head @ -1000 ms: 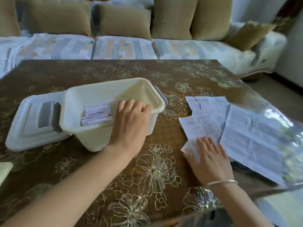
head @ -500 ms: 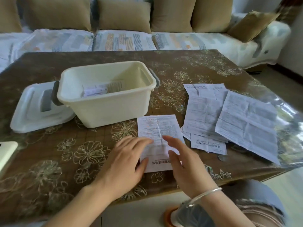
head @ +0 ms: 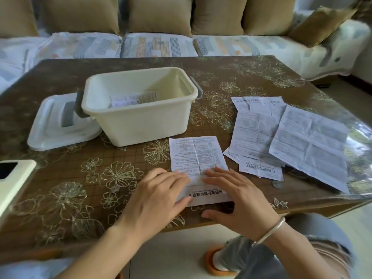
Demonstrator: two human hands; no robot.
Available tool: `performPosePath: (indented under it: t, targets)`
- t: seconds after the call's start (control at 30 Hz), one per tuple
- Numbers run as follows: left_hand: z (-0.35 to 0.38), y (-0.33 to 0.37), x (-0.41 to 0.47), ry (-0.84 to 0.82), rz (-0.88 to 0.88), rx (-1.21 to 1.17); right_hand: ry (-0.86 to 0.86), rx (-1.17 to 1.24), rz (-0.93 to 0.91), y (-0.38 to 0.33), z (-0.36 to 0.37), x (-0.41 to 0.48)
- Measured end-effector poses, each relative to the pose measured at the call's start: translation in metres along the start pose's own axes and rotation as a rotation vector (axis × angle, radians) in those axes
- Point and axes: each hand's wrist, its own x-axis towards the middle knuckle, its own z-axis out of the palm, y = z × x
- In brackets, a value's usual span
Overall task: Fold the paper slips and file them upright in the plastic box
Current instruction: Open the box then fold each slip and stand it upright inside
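Living room setup: a sofa (head: 161, 45) with tan cushions runs along the back, and in front of it is a brown table (head: 70, 178) with a shiny floral cover. Progress so far looks early-ish. The box (head: 138, 109) sits at about 11 o'clock from the hands, open, with its lid (head: 54, 125) lying flat just beside it at 9 o'clock. Inside there's already a small batch of folded slips (head: 128, 99) toward the back wall. They seem to be standing on edge, but honestly the view into the box is too dim to be sure.

Right now one slip (head: 196, 156) lies flat on the table just in front of the box, near the table's front edge. The left hand (head: 159, 190) and right hand (head: 237, 194) both rest on its near end, fingers spread flat and pressing, not pinching anything. It has old crease lines, but I'd say the fold hasn't really begun.

Still left: a loose pile of sheets (head: 285, 137) fanned out at 2 o'clock, overlapping each other, all unfolded. So I'd guess under halfway. A phone (head: 12, 174) sits at the left edge, not part of any of this.
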Motion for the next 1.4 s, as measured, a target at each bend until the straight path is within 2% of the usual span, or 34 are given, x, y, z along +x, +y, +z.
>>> performPosePath:
  t: [0.17,0.3,0.43,0.57,0.73,0.8,0.87,1.0,1.17,1.27,1.4]
  targets:
    - [-0.003,0.005,-0.004,0.046,-0.05,-0.05,0.107,-0.047,-0.088,-0.003,0.003,-0.006]
    - [-0.011,0.005,-0.009,0.049,-0.131,-0.187,0.237,-0.053,-0.165,-0.006,0.005,-0.008]
    - [-0.012,0.0,-0.013,0.065,-0.167,-0.316,0.309,-0.005,-0.064,-0.018,0.003,-0.001]
    - [-0.009,0.001,-0.022,0.158,-0.205,-0.241,0.254,0.131,0.026,-0.022,0.002,0.006]
    - [-0.017,0.006,-0.03,0.205,-0.325,-0.422,0.194,0.466,0.09,-0.025,-0.005,0.013]
    - [-0.019,0.005,-0.026,0.237,-0.365,-0.424,0.218,0.596,0.189,-0.024,-0.006,0.017]
    - [-0.018,0.002,-0.019,0.246,-0.418,-0.398,0.219,0.626,0.283,-0.02,-0.001,0.02]
    - [-0.012,0.002,-0.011,0.199,-0.517,-0.187,0.22,0.512,0.343,-0.018,0.013,0.026]
    - [-0.002,0.007,-0.015,0.259,-0.506,0.062,0.345,0.148,0.254,-0.027,0.024,0.03]
    - [0.001,0.002,-0.017,0.236,-0.523,0.087,0.359,0.032,0.202,-0.027,0.032,0.031]
    - [0.003,0.003,-0.017,0.243,-0.583,0.005,0.339,0.007,0.163,-0.025,0.035,0.031]
